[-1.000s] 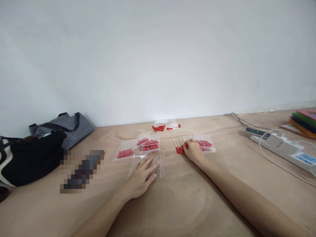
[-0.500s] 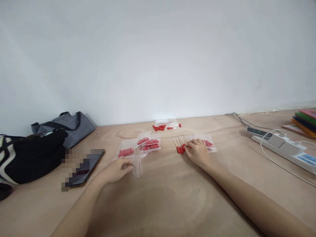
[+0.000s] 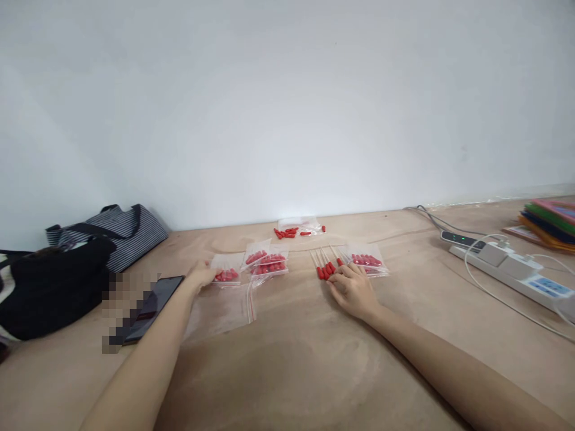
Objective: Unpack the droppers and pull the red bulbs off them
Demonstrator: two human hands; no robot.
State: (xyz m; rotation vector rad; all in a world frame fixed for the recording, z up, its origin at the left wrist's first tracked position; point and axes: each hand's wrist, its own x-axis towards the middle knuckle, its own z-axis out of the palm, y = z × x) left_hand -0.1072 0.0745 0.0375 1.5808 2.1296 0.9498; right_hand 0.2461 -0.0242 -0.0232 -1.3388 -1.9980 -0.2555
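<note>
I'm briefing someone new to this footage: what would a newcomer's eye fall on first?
Probably the bright red: red-tipped sticks spread near mid-table beside the right hand, with clear bags of red pieces on either side. The left hand is at the leftmost of these. Next, likely the black bag at far left and the white power strip at right.

Red-tipped sticks [image 3: 326,272]; white power strip [image 3: 516,273]; black-and-white striped bag [image 3: 142,239].

left forearm [image 3: 157,341]: bare, slim | left hand [image 3: 202,276]: bare | right forearm [image 3: 431,350]: bare, slim | right hand [image 3: 357,293]: bare, slender fingers [image 3: 345,280]
</note>
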